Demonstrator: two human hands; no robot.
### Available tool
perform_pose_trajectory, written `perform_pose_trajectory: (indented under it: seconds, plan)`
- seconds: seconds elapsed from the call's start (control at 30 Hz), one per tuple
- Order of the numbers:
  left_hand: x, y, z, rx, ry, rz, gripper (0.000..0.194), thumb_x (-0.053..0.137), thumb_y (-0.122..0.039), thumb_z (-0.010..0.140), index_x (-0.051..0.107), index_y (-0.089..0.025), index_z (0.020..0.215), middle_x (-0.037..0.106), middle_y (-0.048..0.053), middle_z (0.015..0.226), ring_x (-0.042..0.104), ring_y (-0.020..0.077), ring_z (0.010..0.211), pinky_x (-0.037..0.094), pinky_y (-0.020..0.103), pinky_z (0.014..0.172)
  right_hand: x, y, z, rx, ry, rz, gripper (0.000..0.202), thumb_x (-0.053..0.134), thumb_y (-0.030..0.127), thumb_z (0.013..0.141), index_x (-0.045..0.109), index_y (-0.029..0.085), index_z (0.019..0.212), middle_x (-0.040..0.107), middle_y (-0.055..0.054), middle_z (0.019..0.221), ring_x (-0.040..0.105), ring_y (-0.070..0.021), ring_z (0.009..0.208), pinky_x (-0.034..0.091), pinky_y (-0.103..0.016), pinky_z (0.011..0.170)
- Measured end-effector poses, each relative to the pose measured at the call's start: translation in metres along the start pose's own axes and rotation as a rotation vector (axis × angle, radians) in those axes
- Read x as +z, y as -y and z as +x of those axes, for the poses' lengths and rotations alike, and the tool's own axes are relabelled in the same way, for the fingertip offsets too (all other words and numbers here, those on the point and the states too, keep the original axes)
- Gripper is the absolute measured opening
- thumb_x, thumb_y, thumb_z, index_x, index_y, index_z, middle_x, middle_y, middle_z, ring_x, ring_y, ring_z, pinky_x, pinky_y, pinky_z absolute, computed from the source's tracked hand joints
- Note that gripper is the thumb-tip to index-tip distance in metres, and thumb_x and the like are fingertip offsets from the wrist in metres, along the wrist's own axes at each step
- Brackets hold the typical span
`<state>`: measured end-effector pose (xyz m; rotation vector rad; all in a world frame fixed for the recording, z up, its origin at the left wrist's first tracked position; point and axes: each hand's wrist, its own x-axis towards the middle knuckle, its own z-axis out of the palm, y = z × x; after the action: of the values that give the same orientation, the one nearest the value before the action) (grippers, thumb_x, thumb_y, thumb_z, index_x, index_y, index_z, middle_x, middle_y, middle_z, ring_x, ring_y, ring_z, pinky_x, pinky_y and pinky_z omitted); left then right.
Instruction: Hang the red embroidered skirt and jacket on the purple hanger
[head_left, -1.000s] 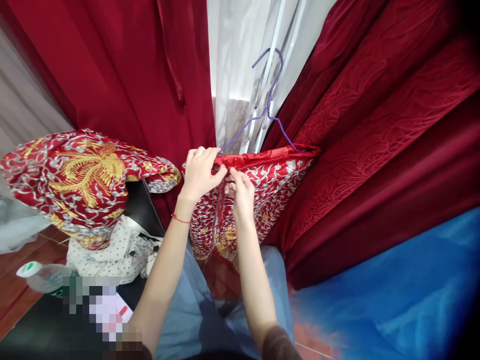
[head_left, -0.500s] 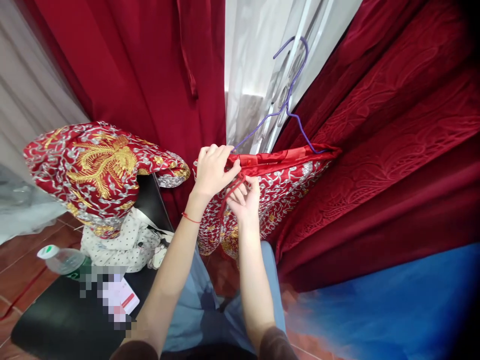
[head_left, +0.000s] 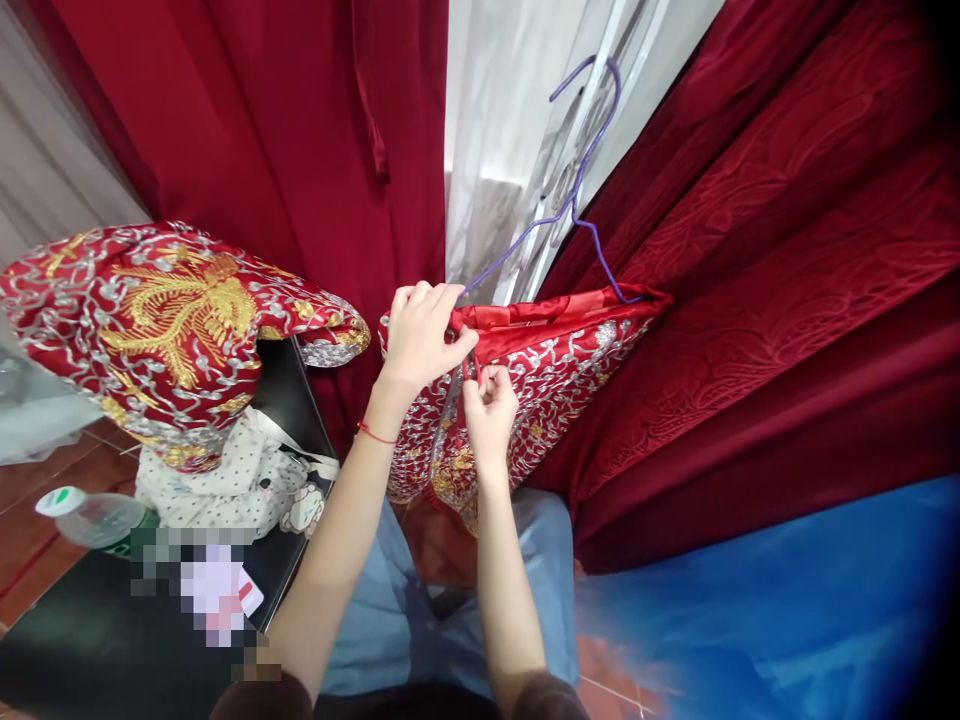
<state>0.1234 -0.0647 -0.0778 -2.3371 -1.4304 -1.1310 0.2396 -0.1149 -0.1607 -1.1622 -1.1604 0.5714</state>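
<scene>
A red skirt (head_left: pixel 555 370) embroidered in silver and gold hangs by its satin waistband from a purple wire hanger (head_left: pixel 574 195). My left hand (head_left: pixel 421 335) is closed over the left corner of the waistband, by the hanger's lower end. Just below it, my right hand (head_left: pixel 491 405) is closed in a pinch on a red cord (head_left: pixel 471 368) at the skirt's front. The part of the cord inside the fingers is hidden.
To the left, a matching embroidered garment (head_left: pixel 180 320) drapes over a black chair (head_left: pixel 67 630). On the seat are a dotted cloth bag (head_left: pixel 217 490), a plastic bottle (head_left: pixel 97 518) and a card (head_left: pixel 247 592). Red curtains (head_left: pixel 787 300) hang at both sides; blue fabric (head_left: pixel 787 610) lies lower right.
My right hand has turned and moved slightly down, its fingers curling from a spread around the looped cord into a pinch. My left hand keeps its hold on the waistband.
</scene>
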Motion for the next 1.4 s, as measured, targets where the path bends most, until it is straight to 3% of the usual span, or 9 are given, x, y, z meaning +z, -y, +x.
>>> perform_pose_trajectory:
  seconds: [0.23, 0.4, 0.63, 1.0, 1.13, 1.27, 1.4]
  plan:
    - [0.001, 0.002, -0.001, 0.002, -0.022, -0.015, 0.040, 0.055, -0.030, 0.085, 0.060, -0.021, 0.123, 0.069, 0.009, 0.114, 0.057, 0.0319, 0.109, 0.038, 0.052, 0.104, -0.027, -0.023, -0.032, 0.130, 0.182, -0.277, 0.016, 0.055, 0.028, 0.077, 0.041, 0.024, 0.073, 0.038, 0.010, 0.059, 0.037, -0.0104, 0.054, 0.031, -0.024, 0.059]
    - [0.001, 0.002, 0.000, -0.003, -0.015, -0.033, 0.040, 0.055, -0.029, 0.086, 0.059, -0.019, 0.124, 0.068, 0.010, 0.117, 0.057, 0.0326, 0.112, 0.037, 0.053, 0.105, -0.031, -0.044, -0.054, 0.220, 0.264, -0.372, 0.012, 0.055, 0.030, 0.078, 0.044, 0.024, 0.076, 0.047, 0.008, 0.061, 0.046, -0.0124, 0.058, 0.033, -0.024, 0.062]
    - [0.000, 0.003, -0.001, -0.004, -0.017, -0.026, 0.039, 0.054, -0.029, 0.086, 0.059, -0.020, 0.124, 0.069, 0.010, 0.116, 0.057, 0.0331, 0.112, 0.037, 0.054, 0.105, -0.033, -0.068, -0.066, 0.406, 0.503, -0.672, 0.009, 0.059, 0.029, 0.083, 0.054, 0.024, 0.079, 0.065, 0.003, 0.072, 0.060, -0.0157, 0.071, 0.034, -0.025, 0.062]
    - [0.007, 0.005, 0.001, -0.010, -0.021, -0.025, 0.040, 0.054, -0.028, 0.086, 0.059, -0.019, 0.125, 0.068, 0.011, 0.117, 0.057, 0.0346, 0.114, 0.036, 0.054, 0.105, -0.034, -0.086, -0.067, 0.612, 0.485, -0.978, 0.030, 0.063, 0.050, 0.088, 0.066, 0.023, 0.100, 0.076, -0.009, 0.101, 0.071, -0.0261, 0.099, 0.046, -0.032, 0.077]
    - [0.006, 0.005, 0.001, -0.017, -0.037, -0.022, 0.039, 0.053, -0.029, 0.087, 0.059, -0.019, 0.124, 0.068, 0.011, 0.117, 0.057, 0.0345, 0.114, 0.037, 0.054, 0.105, -0.032, -0.106, -0.086, 0.656, 0.574, -1.101, 0.031, 0.070, 0.040, 0.083, 0.067, 0.021, 0.107, 0.074, -0.014, 0.110, 0.071, -0.0275, 0.105, 0.049, -0.033, 0.081]
    - [0.003, 0.004, 0.001, -0.014, -0.025, -0.011, 0.039, 0.052, -0.029, 0.087, 0.059, -0.020, 0.125, 0.068, 0.010, 0.117, 0.057, 0.0334, 0.113, 0.037, 0.053, 0.105, -0.033, -0.116, -0.101, 0.663, 0.651, -1.006, 0.019, 0.072, 0.037, 0.080, 0.067, 0.022, 0.090, 0.075, -0.009, 0.102, 0.072, -0.0248, 0.100, 0.048, -0.029, 0.077]
    - [0.002, 0.006, 0.000, 0.007, -0.013, -0.001, 0.043, 0.053, -0.027, 0.085, 0.058, -0.019, 0.127, 0.068, 0.011, 0.118, 0.056, 0.0340, 0.114, 0.037, 0.054, 0.106, -0.032, -0.087, -0.086, 0.390, 0.488, -0.643, 0.021, 0.061, 0.041, 0.089, 0.061, 0.022, 0.083, 0.070, -0.001, 0.078, 0.066, -0.0164, 0.074, 0.044, -0.025, 0.068]
